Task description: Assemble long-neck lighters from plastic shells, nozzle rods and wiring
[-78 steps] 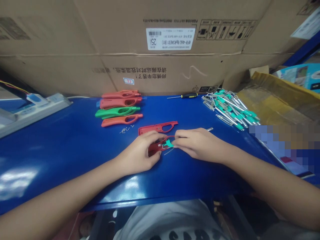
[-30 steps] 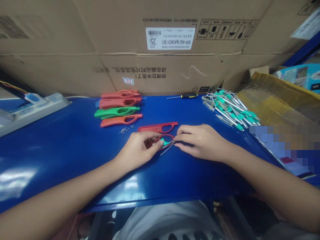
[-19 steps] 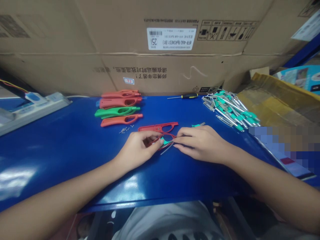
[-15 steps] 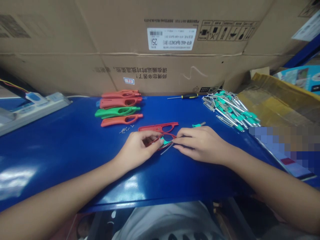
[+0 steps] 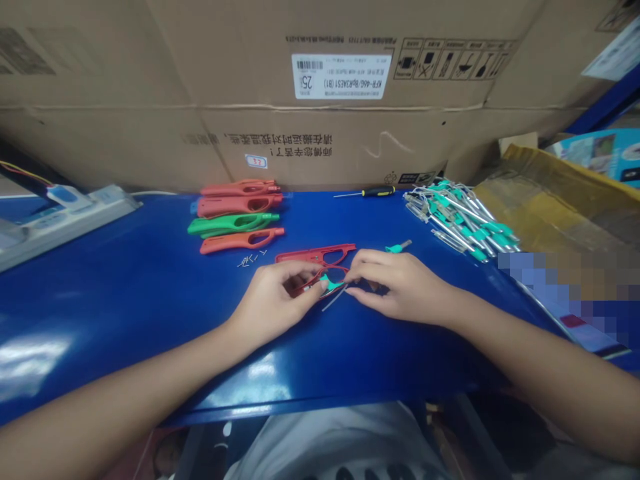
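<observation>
My left hand [image 5: 273,290] is closed around a red lighter shell half [image 5: 337,269] with a looped handle, held low over the table. Its thumb presses near a green trigger piece [image 5: 332,285] in the shell. My right hand [image 5: 407,287] pinches at the right end of this shell, where the upper end of a thin clear tube [image 5: 333,299] meets the fingertips; the exact contact is hidden. Just behind lies a second red lighter shell half [image 5: 300,256], its inside showing. A small green part with a metal tip [image 5: 397,248] rests beyond my right hand.
Several orange, red and green lighter shells [image 5: 235,225] lie at back left, with loose screws [image 5: 251,259] nearby. A black-yellow screwdriver [image 5: 379,192] lies by the cardboard wall [image 5: 210,80]. Metal rods with green parts [image 5: 465,220] are heaped at right; a power strip [image 5: 105,207] sits left.
The fingers of my right hand have shifted slightly at the shell's end, the thumb now further apart from the upper fingers. My left hand keeps its hold on the shell half.
</observation>
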`<state>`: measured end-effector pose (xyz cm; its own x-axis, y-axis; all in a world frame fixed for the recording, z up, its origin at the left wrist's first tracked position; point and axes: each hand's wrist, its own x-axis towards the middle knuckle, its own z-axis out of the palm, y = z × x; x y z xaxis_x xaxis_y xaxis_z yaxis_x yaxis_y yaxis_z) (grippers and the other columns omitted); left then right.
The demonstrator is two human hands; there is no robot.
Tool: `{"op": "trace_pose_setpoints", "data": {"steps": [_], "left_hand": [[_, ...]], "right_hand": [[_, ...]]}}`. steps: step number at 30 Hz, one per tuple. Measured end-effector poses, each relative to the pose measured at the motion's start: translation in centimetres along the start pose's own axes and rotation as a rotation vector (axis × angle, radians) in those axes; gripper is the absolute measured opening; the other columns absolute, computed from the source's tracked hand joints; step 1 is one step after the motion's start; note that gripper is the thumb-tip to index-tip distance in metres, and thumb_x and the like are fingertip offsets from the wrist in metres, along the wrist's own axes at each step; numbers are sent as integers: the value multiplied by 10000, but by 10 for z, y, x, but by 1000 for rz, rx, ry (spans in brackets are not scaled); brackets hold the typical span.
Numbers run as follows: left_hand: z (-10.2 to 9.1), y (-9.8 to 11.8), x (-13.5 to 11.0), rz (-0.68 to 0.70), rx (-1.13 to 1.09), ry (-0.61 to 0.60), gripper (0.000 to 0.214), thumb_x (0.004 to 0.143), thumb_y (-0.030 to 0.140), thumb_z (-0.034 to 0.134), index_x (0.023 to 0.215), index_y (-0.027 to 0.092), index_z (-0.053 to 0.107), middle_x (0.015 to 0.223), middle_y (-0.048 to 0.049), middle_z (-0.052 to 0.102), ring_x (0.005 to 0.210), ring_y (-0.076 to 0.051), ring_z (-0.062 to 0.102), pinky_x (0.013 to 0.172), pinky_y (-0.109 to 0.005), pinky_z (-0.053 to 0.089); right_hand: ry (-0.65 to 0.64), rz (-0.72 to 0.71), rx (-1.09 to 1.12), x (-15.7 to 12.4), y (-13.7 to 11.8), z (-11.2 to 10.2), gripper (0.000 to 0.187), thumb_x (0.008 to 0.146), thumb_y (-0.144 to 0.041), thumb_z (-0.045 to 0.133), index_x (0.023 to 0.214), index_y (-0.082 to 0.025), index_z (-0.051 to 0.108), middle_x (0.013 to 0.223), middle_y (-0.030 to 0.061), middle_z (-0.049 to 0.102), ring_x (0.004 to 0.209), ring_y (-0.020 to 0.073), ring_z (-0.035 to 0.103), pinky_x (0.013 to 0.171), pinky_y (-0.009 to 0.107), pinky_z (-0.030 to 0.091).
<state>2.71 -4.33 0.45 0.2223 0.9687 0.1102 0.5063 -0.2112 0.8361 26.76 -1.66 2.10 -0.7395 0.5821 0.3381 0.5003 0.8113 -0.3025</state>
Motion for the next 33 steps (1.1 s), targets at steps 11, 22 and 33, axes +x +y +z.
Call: {"op": "trace_pose_setpoints", "data": {"steps": [11, 22, 33], "left_hand": [[-4, 1, 1, 200, 100, 25, 241, 871, 339, 702, 1046, 186, 763, 1014, -66, 784, 767, -173, 712, 663, -258, 557], [-5, -1, -3, 483, 238, 15, 218, 909, 279, 657, 1088, 170, 717, 1026, -80, 769, 852, -184, 724, 790, -278, 569], [-4, -3, 1, 362, 222, -92, 242, 932, 300, 645, 1126, 177, 723, 1048, -58, 767, 873, -178, 712, 791, -282, 545]], "right_hand": [[162, 61, -49, 5, -6, -4, 178, 928, -341, 644, 1033, -199, 667, 1038, 88, 669, 965, 220, 605, 810, 338, 485], [14, 158, 187, 5, -8, 10, 238, 893, -323, 708, 1107, -223, 683, 1071, 40, 765, 960, 201, 710, 862, 331, 501], [-46, 250, 192, 4, -4, 13, 269, 914, -327, 676, 1156, -215, 710, 1103, 81, 721, 987, 213, 681, 860, 338, 535]]}}
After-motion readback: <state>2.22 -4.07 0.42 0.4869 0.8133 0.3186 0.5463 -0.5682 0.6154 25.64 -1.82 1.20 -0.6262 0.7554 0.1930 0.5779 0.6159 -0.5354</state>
